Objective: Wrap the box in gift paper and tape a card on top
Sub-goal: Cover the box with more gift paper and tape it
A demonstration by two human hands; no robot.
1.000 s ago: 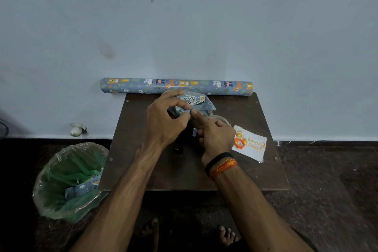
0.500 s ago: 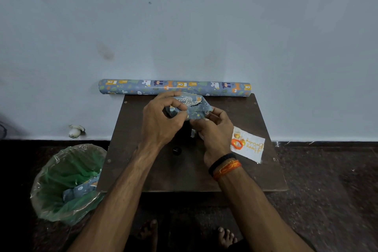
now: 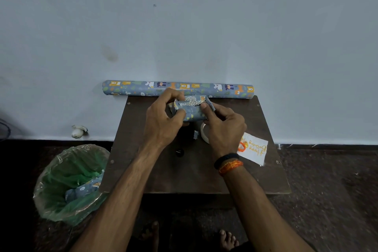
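Note:
A small box (image 3: 192,109) wrapped in blue animal-print paper is held above the far part of the dark brown table (image 3: 192,172). My left hand (image 3: 163,122) grips its left end with curled fingers and thumb. My right hand (image 3: 224,129) pinches the box's right end, thumb on the near face. A white birthday card (image 3: 254,148) with orange lettering lies on the table to the right of my right hand. Just under my right hand a roll of clear tape (image 3: 204,134) lies partly hidden. The roll of gift paper (image 3: 178,87) rests along the table's far edge against the wall.
A bin lined with a green bag (image 3: 69,182) holding paper scraps stands on the floor left of the table. A small dark round object (image 3: 179,152) sits mid-table. A white fitting (image 3: 78,130) is at the wall's base. My bare feet show below the table.
Both hands have lifted the wrapped box slightly and turned it. My right hand moved from pressing the near side to pinching the right end.

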